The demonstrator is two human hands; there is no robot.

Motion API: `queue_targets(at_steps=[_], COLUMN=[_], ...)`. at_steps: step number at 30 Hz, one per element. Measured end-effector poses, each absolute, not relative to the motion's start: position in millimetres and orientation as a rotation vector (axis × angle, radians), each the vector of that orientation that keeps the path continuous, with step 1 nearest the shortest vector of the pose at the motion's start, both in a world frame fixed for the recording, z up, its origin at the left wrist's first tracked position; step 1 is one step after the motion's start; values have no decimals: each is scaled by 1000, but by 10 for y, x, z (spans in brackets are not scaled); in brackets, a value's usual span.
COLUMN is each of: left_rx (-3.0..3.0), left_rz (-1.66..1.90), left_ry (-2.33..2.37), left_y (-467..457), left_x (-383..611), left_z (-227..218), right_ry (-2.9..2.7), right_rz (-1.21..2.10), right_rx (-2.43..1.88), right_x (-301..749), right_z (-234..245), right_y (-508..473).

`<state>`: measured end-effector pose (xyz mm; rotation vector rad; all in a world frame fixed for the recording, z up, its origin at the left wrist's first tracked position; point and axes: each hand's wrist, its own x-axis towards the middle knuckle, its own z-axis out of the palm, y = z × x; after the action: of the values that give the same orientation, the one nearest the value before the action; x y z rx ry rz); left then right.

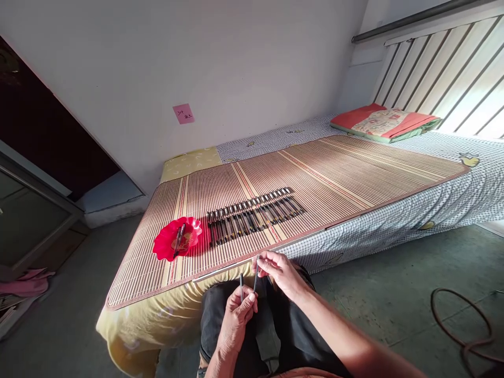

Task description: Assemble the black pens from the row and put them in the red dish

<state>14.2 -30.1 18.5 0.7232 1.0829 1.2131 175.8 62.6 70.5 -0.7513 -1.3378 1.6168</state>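
My left hand (238, 315) is closed over my lap, with a short dark pen part (241, 283) standing up between its fingers. Pinched by my right hand (279, 270) is a slim dark pen piece (255, 277), tilted, its lower end meeting my left fingertips. Whether this piece is a refill or a barrel I cannot tell. In front of my hands, a row of several dark pens (252, 215) lies side by side on the bamboo mat (315, 168). To the left, a red scalloped plate (161, 242) holds a few pens (179, 239).
The mat covers a bed with a checked sheet (394, 226) and a yellow cloth (165, 320). Folded red and green bedding (378, 122) rests near the slatted headboard (444, 68). A pink note (183, 113) is on the wall. A brown cable (460, 320) coils on the floor.
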Motion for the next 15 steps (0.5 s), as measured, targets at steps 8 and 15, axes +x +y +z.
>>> queue_targets(at_steps=[8, 15], left_rx=[853, 731], left_rz=[1288, 1372], left_ry=[1145, 1526], left_y=[-299, -417], left_x=[202, 84], left_z=[337, -47], right_ry=[-1375, -1523], right_rz=[1354, 1311], right_rx=[-887, -1035], right_x=[1531, 1315], right_z=[638, 503], right_y=[570, 440])
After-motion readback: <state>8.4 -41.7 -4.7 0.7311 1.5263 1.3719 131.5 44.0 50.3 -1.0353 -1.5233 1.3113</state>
